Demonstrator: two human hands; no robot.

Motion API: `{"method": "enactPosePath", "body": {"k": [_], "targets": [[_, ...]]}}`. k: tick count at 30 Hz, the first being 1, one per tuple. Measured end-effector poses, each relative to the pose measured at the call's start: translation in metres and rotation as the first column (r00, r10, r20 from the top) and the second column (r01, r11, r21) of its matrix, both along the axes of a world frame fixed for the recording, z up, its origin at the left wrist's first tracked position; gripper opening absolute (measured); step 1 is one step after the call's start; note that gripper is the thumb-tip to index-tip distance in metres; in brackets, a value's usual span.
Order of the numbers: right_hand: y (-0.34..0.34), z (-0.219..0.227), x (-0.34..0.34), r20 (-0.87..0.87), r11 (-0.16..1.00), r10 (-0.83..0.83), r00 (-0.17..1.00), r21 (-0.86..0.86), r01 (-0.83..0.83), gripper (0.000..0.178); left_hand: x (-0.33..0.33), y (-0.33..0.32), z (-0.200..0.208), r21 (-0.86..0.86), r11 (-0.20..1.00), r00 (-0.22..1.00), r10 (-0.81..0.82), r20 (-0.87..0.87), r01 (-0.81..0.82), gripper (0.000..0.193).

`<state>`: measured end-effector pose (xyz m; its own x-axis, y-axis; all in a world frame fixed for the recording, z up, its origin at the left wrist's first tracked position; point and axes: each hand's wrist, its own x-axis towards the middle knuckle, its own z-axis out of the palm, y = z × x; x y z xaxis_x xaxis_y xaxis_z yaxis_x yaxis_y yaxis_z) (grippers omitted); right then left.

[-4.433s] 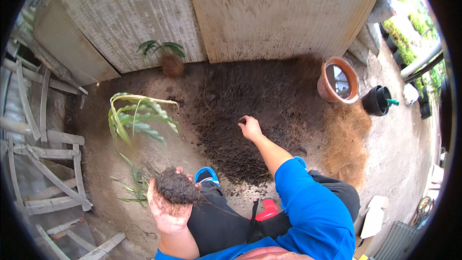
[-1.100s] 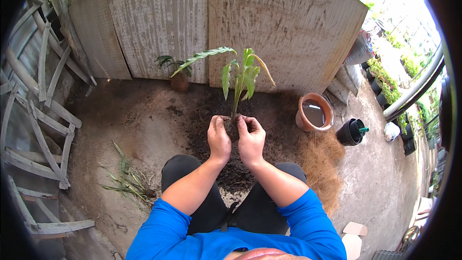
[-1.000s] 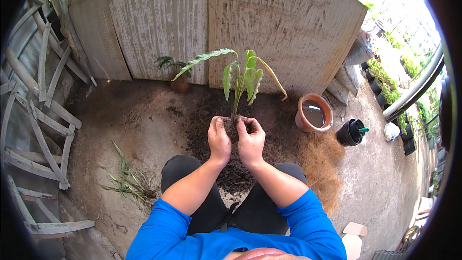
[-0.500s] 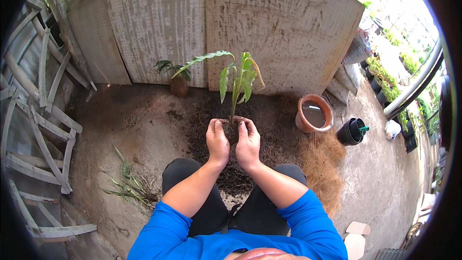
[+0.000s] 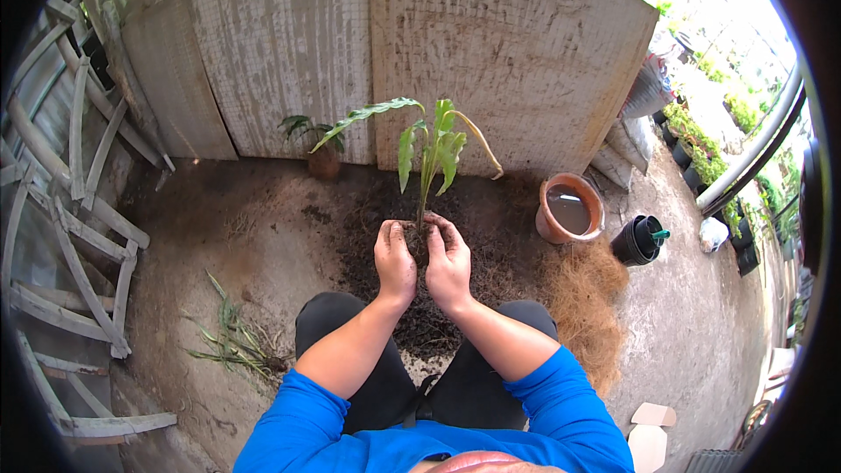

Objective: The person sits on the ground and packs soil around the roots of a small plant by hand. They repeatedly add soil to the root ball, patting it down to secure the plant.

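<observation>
A leafy green plant [image 5: 429, 153] stands upright between my hands, its stems rising from a dark clump of soil [image 5: 419, 242] at the roots. My left hand [image 5: 395, 259] cups the clump from the left, fingers curled and dirty. From the other side my right hand [image 5: 448, 261] wraps round it, thumb and fingers close to the stem base. One leaf on the right is yellowed and droops. Loose dark soil [image 5: 429, 328] lies spread on the ground beneath and around my hands. The lower part of the root clump is partly hidden by my palms.
To the right are a clay pot [image 5: 570, 208] with murky water, stacked black pots [image 5: 639, 241] and brown fibre [image 5: 587, 311]. Cut stalks [image 5: 241, 337] lie on the left, near wooden frames [image 5: 96, 271]. A small plant [image 5: 322, 153] stands by the panels [image 5: 491, 61].
The plant has turned slightly in my hands, and its yellow leaf now reaches farther right and lower. My hands keep nearly the same place around the clump.
</observation>
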<state>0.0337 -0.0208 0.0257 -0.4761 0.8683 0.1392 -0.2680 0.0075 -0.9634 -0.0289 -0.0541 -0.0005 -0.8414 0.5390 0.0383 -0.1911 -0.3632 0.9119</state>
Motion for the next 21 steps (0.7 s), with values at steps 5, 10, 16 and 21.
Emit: {"method": "enactPosePath", "body": {"k": [5,10,16,21], "targets": [[-0.004,-0.001,0.003,0.133,0.969,-0.020,0.991,0.246,-0.014,0.028,-0.002,0.000,-0.001,-0.077,0.996,0.996,0.037,-0.077,-0.043,0.023],[-0.001,-0.003,0.005,0.192,0.949,0.098,0.977,0.278,-0.150,0.035,-0.005,-0.003,-0.002,0.051,0.998,0.985,-0.034,0.167,0.025,0.020],[0.016,0.007,0.009,-0.052,0.906,0.416,0.908,-0.064,-0.418,0.043,-0.012,-0.003,0.012,0.098,0.994,0.897,-0.083,0.434,0.044,0.019],[0.016,-0.004,0.009,0.239,0.898,0.294,0.926,0.262,-0.353,0.039,-0.012,0.000,0.006,0.109,0.994,0.884,-0.067,0.462,0.018,0.018]]}}
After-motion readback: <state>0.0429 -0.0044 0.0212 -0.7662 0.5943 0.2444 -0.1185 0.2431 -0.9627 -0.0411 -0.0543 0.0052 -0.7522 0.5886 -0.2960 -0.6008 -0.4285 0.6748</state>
